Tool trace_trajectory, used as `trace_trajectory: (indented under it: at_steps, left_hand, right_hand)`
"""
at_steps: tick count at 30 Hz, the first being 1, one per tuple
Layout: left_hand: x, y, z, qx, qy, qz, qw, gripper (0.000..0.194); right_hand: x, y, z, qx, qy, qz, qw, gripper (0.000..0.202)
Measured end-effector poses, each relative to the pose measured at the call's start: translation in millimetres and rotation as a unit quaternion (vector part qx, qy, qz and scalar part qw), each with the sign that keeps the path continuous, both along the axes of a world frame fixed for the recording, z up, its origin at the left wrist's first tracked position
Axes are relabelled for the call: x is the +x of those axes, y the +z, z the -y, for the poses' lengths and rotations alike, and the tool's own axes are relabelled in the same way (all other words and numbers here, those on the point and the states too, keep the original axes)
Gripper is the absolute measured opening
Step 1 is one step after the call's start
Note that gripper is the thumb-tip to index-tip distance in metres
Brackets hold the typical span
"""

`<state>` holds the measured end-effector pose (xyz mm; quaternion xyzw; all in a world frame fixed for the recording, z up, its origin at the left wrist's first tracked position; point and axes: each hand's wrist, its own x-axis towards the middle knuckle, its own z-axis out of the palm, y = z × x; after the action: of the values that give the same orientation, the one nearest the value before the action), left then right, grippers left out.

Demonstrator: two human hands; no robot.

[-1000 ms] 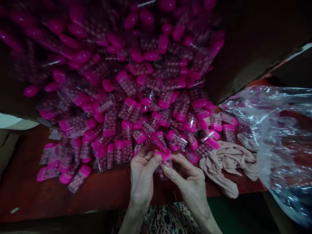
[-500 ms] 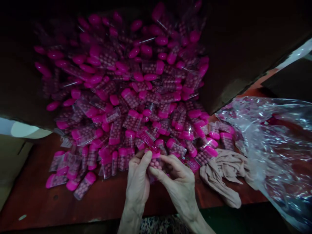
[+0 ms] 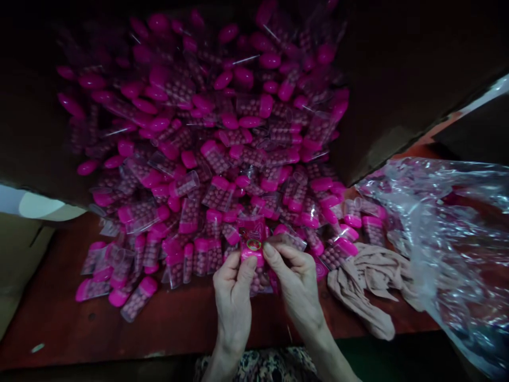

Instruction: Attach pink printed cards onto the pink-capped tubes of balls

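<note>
At the far left, the dark wall of a box point(image 3: 35, 143) slants down towards a red-brown table point(image 3: 170, 318), where a small pale scrap point(image 3: 37, 348) lies near the lower left corner. From left of centre across the upper middle spreads a heap point(image 3: 178, 154) of clear bead-filled containers with pink caps, tumbled at all angles; several lie at its lower left edge.

At the lower centre, the left hand point(image 3: 234, 294) pinches one side of a bottle point(image 3: 257, 280), thumb on top. The printed pink film point(image 3: 252, 239) stands up at its cap end, and the beads show below. The right hand point(image 3: 296, 284) closes on the other side, its thumb pressed to the film's edge; the two hands nearly meet there.

The bottle should be light, with stiff, smooth walls that may slide under dry fingers; a grip on its sides just below the cap looks surest. The film is probably thin and easily creased or torn, so it calls for a gentle pinch at the edges.

Right of the hands lies a crumpled beige cloth point(image 3: 369, 273), then a shiny clear bag point(image 3: 449, 254) at the far right.
</note>
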<state>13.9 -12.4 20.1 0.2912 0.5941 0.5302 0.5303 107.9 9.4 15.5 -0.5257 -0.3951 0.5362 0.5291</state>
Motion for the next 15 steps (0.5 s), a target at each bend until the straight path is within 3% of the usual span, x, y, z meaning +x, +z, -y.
trace_trajectory:
  at_steps: [4, 9, 12, 15]
  left_hand:
    - [6, -2.9, 1, -0.023, 0.012, 0.081, 0.996, 0.025]
    - [10, 0.8, -5, -0.055, 0.04, 0.173, 0.983, 0.027]
    - [5, 3.1, -10, -0.055, 0.095, 0.188, 0.976, 0.026]
    - [-1, 2.9, -12, -0.053, 0.149, 0.184, 0.97, 0.023]
  right_hand:
    - [-6, -7.5, 6, -0.046, -0.036, -0.106, 0.993, 0.022]
    - [-9, -6.5, 13, -0.013, -0.099, 0.025, 0.995, 0.019]
    - [-12, -8.3, 24, -0.017, -0.08, 0.021, 0.996, 0.028]
    - [-17, -12.5, 35, -0.02, -0.019, 0.001, 1.0, 0.038]
